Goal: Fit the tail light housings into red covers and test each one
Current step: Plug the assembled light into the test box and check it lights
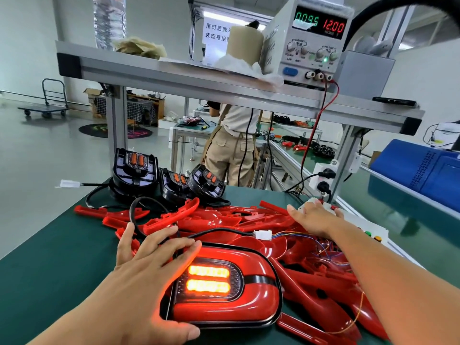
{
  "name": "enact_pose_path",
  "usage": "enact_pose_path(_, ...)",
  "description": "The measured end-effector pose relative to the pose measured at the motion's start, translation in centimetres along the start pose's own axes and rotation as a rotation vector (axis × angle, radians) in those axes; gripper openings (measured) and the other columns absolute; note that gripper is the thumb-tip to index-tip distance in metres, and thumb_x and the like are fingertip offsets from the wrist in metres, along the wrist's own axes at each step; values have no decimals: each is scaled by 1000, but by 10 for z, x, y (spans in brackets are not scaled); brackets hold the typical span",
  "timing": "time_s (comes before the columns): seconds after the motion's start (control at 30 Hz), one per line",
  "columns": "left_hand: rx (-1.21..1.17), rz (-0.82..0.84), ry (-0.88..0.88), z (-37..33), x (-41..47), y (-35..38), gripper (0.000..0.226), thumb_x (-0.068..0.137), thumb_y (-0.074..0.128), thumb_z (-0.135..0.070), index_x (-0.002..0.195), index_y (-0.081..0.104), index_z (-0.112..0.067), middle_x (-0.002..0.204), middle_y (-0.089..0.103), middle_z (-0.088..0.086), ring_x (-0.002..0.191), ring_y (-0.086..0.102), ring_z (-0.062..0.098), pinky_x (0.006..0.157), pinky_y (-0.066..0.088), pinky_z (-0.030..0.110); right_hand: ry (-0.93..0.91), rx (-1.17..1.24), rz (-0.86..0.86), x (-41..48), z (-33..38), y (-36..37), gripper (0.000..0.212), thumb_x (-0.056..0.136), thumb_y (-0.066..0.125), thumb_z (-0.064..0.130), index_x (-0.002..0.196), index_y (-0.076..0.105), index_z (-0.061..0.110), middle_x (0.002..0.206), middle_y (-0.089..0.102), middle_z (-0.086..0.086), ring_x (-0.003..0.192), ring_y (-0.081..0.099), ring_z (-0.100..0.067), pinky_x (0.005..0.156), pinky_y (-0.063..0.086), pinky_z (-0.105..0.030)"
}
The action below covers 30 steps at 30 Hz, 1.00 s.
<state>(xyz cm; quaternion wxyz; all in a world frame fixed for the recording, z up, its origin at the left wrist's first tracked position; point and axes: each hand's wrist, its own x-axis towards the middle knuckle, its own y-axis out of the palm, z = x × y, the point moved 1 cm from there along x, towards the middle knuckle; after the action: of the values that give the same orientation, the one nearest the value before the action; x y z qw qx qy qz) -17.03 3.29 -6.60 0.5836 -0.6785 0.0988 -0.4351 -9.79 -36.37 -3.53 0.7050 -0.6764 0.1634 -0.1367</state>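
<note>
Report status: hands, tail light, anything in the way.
Left hand resting on tail light, lit. Right hand on switch box. Loose red covers piled alongside, nothing blocking.

Two bare forearms (373,265), the left hand (139,277) and right hand (315,216) likewise bare
</note>
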Motion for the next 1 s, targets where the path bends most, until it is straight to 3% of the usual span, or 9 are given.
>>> enact_pose_path(0.1,74,86,6,1,3,-4,109,59,30,-101,138,53,-30,137,44,-21,150,0,4,109,11,50,-5,-2,5,-1,0,0,84,87,10,78,138,46,23,160,21,-2,150,6,-16,116,-1,-56)
enact_pose_path(0.33,-6,133,-36,-4,1,-10,105,62,31,-99,139,52,-31,135,50,-22,147,7,2,111,6,51,-10,-8,28,0,-2,2,89,84,7,81,142,42,24,163,14,-3,151,-2,-17,115,-6,-57)
enact_pose_path(0.47,-71,48,-44,-5,-2,-6,95,68,36,-89,150,29,-41,151,37,-12,144,15,4,115,-4,27,-4,3,33,-3,-1,1,90,85,8,81,148,32,22,164,9,-5,151,-4,-18,116,-8,-56)
enact_pose_path(0.6,-44,71,-15,0,1,-1,101,65,30,-98,138,50,-31,133,51,-23,144,23,4,113,3,54,6,16,50,-6,-2,1,90,84,9,82,150,28,24,164,7,-6,151,-1,-19,116,-6,-55)
enact_pose_path(0.7,0,83,-7,2,0,0,105,62,32,-99,139,49,-30,133,52,-22,140,30,9,111,5,57,-11,36,46,-7,-3,3,86,85,10,81,147,31,26,164,8,-5,151,-1,-19,115,-3,-54)
enact_pose_path(0.77,7,88,-10,0,-1,0,106,61,32,-99,141,49,-31,135,51,-22,142,28,9,112,4,57,-27,52,42,-8,-4,2,80,85,10,80,139,38,28,163,9,-4,151,2,-18,115,-1,-54)
enact_pose_path(0.83,6,85,-14,-1,-2,-2,107,58,36,-98,140,51,-31,136,51,-22,142,27,8,112,3,56,-43,67,26,-12,-5,0,64,87,10,78,107,48,31,160,19,-4,149,10,-17,114,2,-54)
enact_pose_path(0.9,12,89,-11,-3,-2,-5,107,57,37,-98,139,53,-31,135,52,-22,140,29,9,111,4,56,-68,64,-18,-15,-6,-2,54,88,10,76,83,41,32,150,34,-3,143,23,-16,114,6,-53)
enact_pose_path(1.0,12,85,-10,-5,-3,-8,107,56,40,-96,137,56,-28,136,52,-18,138,32,9,112,4,55,-107,71,-84,-22,-5,-6,48,90,13,73,77,38,34,127,46,2,138,33,-18,115,7,-51)
